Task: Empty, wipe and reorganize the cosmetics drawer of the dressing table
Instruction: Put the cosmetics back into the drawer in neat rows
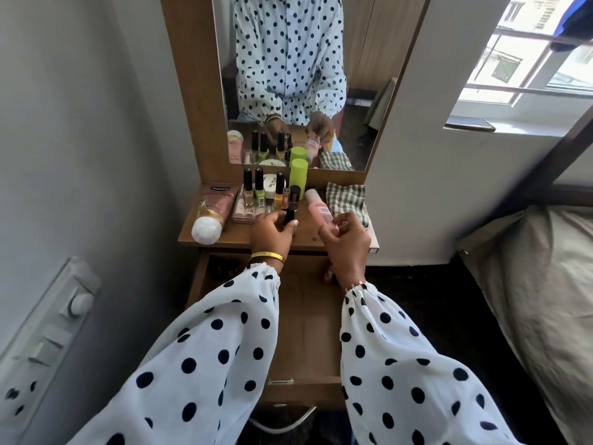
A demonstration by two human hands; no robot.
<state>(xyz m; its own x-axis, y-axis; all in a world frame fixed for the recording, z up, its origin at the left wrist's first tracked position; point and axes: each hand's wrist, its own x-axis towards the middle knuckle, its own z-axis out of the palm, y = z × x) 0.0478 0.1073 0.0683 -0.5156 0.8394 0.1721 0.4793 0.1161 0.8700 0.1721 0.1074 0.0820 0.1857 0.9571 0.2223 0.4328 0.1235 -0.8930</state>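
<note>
Left grip (272, 232) around dark bottle (290, 209), right grip (345, 239) around pink bottle (319, 211), above open drawer (308, 319).

Light: bright daylight enters from the window (526, 56) at upper right.
Shadows: soft, the open drawer (305, 316) is dim.
Edges: wide-angle bending, walls lean.
Sharpness: centre clear, slight blur.

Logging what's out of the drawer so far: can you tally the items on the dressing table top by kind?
Black-capped nail polish bottles: 3
Pink lotion tube: 1
Green cylinder bottle: 1
White round jar: 1
Checked cloth: 1
Small clear-lidded case: 1
Total: 8, plus one item held in each hand.
</note>
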